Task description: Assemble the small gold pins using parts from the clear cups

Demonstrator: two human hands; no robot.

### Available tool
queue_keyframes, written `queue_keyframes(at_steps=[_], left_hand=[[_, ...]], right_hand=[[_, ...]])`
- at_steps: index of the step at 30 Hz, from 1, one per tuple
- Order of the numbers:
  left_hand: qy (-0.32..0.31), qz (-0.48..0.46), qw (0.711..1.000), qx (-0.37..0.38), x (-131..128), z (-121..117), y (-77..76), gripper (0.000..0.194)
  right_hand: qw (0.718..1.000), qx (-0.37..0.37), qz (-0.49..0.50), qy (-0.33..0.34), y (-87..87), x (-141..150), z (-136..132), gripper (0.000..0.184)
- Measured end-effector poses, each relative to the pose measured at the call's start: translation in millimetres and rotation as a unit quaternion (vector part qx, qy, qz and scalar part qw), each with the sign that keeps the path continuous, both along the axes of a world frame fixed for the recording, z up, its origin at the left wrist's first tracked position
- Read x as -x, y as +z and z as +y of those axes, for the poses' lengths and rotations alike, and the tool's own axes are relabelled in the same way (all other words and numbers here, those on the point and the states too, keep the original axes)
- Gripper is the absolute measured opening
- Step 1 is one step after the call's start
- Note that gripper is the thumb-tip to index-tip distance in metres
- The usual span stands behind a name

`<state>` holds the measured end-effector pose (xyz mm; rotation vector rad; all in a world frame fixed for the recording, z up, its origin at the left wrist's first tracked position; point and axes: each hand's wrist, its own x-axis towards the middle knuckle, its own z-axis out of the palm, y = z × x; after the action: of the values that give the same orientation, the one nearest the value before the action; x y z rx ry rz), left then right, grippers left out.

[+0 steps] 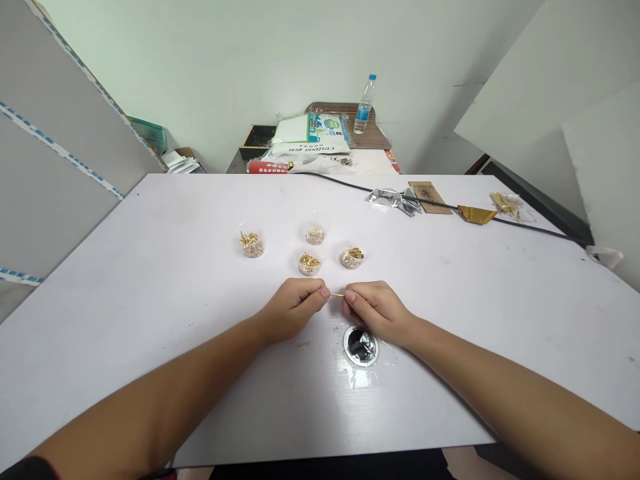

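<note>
Between my two hands runs a thin gold-coloured pin-like rod (337,295), held level above the white table. Its left end is pinched by my left hand (299,303), thumb against curled fingers. My right hand (376,308) pinches the right end the same way. Just beyond the hands stand small clear cups of gold-coloured metal pieces: a front cup (309,265), a right cup (353,259) and a left cup (253,247). A back cup (315,236) holds paler thin pieces. The exact kind of the pieces is too small to tell.
A round cable grommet (361,346) with tape lies near my right wrist. Along the back right run a black cable (345,181), silver strips (395,199), a cardboard piece (430,198) and a gold foil packet (477,214). Behind the table stands a water bottle (365,107).
</note>
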<state>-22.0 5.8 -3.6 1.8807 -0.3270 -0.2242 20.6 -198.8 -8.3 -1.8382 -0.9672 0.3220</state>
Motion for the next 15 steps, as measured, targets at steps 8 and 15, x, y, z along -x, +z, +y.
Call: queue_keyframes(at_steps=[8, 15], left_hand=[[-0.085, -0.009, 0.995, 0.060, 0.4, 4.2, 2.3, 0.021], [-0.169, -0.157, 0.973, -0.032, 1.2, 4.3, 1.1, 0.016]], right_hand=[[0.994, -0.045, -0.055, -0.078, 2.8, 1.0, 0.0, 0.054], [0.993, -0.067, -0.033, -0.091, 0.2, 0.0, -0.6, 0.053]])
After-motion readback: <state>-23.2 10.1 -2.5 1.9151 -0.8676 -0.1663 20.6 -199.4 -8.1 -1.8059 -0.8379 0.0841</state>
